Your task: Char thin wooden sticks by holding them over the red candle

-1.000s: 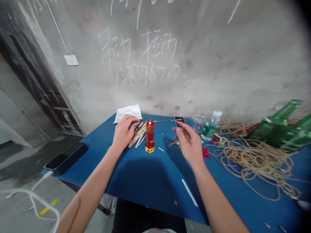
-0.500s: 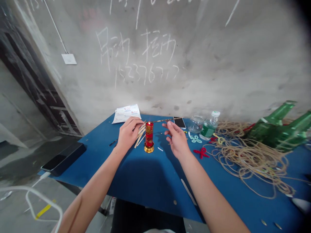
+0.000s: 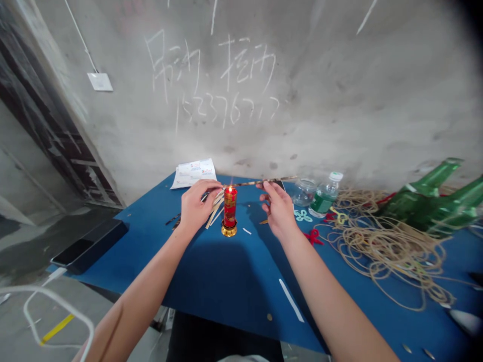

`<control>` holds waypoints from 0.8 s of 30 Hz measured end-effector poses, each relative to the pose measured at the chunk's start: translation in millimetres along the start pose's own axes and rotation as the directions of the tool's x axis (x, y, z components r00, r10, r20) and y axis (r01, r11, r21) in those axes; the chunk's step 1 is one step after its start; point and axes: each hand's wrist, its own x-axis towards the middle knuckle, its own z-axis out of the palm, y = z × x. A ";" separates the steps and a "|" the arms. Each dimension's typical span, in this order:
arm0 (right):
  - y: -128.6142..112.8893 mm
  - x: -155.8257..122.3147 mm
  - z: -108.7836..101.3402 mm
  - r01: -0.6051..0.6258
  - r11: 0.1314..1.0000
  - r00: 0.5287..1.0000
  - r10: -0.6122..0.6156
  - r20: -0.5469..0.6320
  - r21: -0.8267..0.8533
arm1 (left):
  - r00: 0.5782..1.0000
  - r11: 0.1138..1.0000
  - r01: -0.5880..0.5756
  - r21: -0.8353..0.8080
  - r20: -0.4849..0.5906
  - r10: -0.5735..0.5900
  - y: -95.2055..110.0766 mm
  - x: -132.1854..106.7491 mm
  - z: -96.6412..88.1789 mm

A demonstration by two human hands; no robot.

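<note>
A lit red candle with gold markings stands upright on a small gold base between my hands. Just behind its flame runs a thin, dark-blotched strip, held level. My left hand pinches the strip's left end, close beside the flame. Farther along, my right hand grips it between thumb and fingers, with its tip poking out to the right. Pale flat strips lie on the table under my left hand, and a few dark strips lie left of them.
On the blue table, a glass jar and a plastic bottle stand at the right. Beyond are tangled cord and green bottles. White papers lie by the wall; a black box sits at the left edge.
The strip has risen slightly at its right end, and my right hand has moved a little up and right with it. The flame looks brighter. The view has shifted slightly.
</note>
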 end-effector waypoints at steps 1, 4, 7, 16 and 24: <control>1.0 0.2 -1.2 -0.004 1.000 1.000 0.004 -0.003 -0.001 | 0.999 0.999 0.032 -0.021 -0.003 -0.032 -0.3 -1.1 0.6; 3.3 -1.0 -3.8 -0.004 1.000 1.000 0.004 -0.012 -0.002 | 0.992 0.989 0.123 -0.079 -0.018 -0.125 -1.6 -4.9 2.3; 3.6 -3.1 -4.9 -0.008 1.000 1.000 0.008 -0.024 -0.004 | 0.981 0.974 0.191 -0.125 -0.012 -0.194 -3.2 -7.9 3.6; 1.8 -6.6 -2.0 -0.030 0.999 0.997 0.028 -0.067 -0.022 | 0.926 0.875 0.348 -0.337 -0.021 -0.377 -2.4 -9.4 9.1; 3.1 -6.2 -1.7 -0.036 0.999 0.995 0.032 -0.091 -0.042 | 0.919 0.860 0.358 -0.363 -0.026 -0.393 1.8 -8.3 10.5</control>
